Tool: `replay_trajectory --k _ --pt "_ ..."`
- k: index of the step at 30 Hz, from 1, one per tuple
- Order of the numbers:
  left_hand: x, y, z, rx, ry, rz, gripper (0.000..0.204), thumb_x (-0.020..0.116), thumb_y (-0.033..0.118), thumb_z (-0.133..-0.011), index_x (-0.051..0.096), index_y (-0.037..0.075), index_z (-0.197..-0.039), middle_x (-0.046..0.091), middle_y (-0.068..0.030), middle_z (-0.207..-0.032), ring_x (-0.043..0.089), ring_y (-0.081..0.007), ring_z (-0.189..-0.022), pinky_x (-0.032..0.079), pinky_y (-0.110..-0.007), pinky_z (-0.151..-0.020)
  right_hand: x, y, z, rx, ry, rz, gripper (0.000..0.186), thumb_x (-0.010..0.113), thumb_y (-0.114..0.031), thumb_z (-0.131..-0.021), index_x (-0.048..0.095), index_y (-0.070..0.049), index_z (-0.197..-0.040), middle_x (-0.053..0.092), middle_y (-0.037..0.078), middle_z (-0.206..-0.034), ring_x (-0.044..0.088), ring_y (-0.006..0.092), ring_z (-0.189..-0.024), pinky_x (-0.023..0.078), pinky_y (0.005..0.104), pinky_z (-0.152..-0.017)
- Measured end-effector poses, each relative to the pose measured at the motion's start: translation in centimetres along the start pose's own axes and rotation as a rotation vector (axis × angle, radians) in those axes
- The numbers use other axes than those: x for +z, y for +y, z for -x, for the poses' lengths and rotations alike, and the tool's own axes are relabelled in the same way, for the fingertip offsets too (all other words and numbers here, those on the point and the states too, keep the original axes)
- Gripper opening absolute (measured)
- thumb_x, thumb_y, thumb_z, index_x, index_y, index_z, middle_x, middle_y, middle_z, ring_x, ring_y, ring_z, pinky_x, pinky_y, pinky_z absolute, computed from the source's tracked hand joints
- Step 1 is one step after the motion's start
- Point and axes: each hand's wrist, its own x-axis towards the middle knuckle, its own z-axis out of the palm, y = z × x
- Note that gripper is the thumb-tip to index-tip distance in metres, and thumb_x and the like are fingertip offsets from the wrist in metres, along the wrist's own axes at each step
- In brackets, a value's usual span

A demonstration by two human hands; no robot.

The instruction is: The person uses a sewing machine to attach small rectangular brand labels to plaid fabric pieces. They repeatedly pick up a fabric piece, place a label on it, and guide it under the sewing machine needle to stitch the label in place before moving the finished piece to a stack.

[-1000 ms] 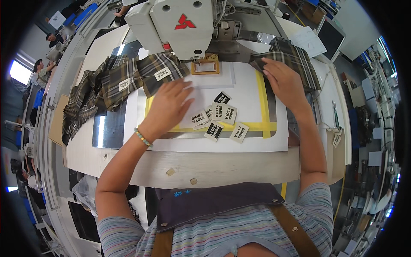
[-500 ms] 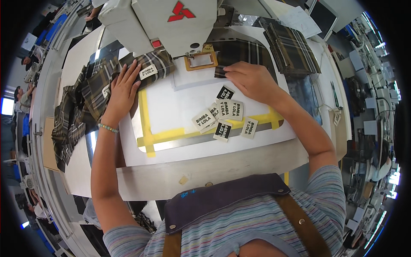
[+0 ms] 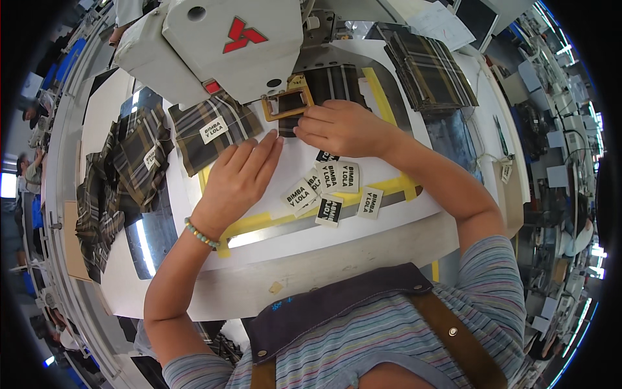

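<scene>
At the front edge of a dark plaid fabric piece (image 3: 340, 83), my right hand (image 3: 343, 129) has its fingers closed on the cloth. That piece lies beneath the small brass-coloured frame (image 3: 269, 107) of a white sewing machine (image 3: 214, 48). My left hand (image 3: 240, 178) reaches over the white work plate with fingers stretched out, its fingertips beside the cloth's near corner. To its left lies a plaid piece with a white label (image 3: 193, 146). Several loose white and black labels (image 3: 329, 178) are scattered in front of my right hand.
Crumpled plaid pieces (image 3: 107, 201) hang over the table's left side, one bearing a white label. A stack of plaid pieces (image 3: 431, 71) stands at the back right. Yellow tape (image 3: 256, 223) borders the plate. Thread snips (image 3: 500, 135) lie at the far right.
My left hand has left the labelled piece and moved right, toward the frame. My right hand has moved left, drawing the dark plaid piece under the frame.
</scene>
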Motion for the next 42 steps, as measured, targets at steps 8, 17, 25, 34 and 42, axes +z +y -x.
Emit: replay_trajectory --k 8,17,25,34,42 --pt "4.7 -1.2 -1.6 0.02 -0.09 -0.014 0.037 0.07 0.007 -0.083 0.073 -0.001 -0.118 0.074 -0.0102 -0.117 0.068 -0.0229 -0.098 0.057 -0.035 -0.086 -2.5 -0.3 1.8 0.349 -0.107 -0.277 0.025 0.079 -0.024 -0.091 0.079 -0.005 -0.108 0.072 0.002 -0.11 0.065 0.0233 -0.113 0.058 0.0394 -0.092" --pt "4.8 -1.9 -0.2 -0.051 -0.108 -0.104 0.037 0.068 0.007 -0.084 0.074 0.0 -0.12 0.076 -0.0096 -0.12 0.07 -0.0252 -0.111 0.058 -0.038 -0.096 -2.3 -0.9 6.4 0.58 -0.204 -0.16 0.04 0.065 -0.037 -0.108 0.078 -0.005 -0.128 0.06 0.01 -0.155 0.043 0.031 -0.152 0.036 0.0479 -0.124" --pt "3.6 -2.2 2.0 -0.22 -0.171 0.003 0.041 0.07 0.006 -0.091 0.071 0.0 -0.131 0.072 -0.0111 -0.14 0.065 -0.0312 -0.132 0.054 -0.044 -0.107 -1.9 0.4 5.9 0.698 -0.136 -0.313 0.041 0.063 -0.036 -0.109 0.075 -0.007 -0.136 0.056 0.011 -0.161 0.038 0.0326 -0.158 0.032 0.0522 -0.128" --pt "1.5 -1.6 2.2 -0.292 -0.213 0.157 0.046 0.078 0.018 -0.095 0.07 0.003 -0.138 0.067 -0.0071 -0.151 0.054 -0.0341 -0.146 0.046 -0.046 -0.116 -1.9 0.0 6.7 0.58 -0.239 -0.243 0.046 0.064 -0.04 -0.109 0.07 -0.013 -0.145 0.051 0.012 -0.165 0.035 0.0361 -0.159 0.031 0.0538 -0.13" --pt "1.7 -1.6 2.4 -0.297 -0.205 0.168 0.045 0.078 0.015 -0.094 0.071 0.002 -0.136 0.067 -0.0097 -0.15 0.059 -0.0344 -0.141 0.049 -0.047 -0.112 -2.8 1.0 6.6 0.597 -0.238 -0.356 0.045 0.063 -0.04 -0.109 0.07 -0.014 -0.145 0.048 0.011 -0.167 0.031 0.0337 -0.161 0.029 0.0508 -0.131"
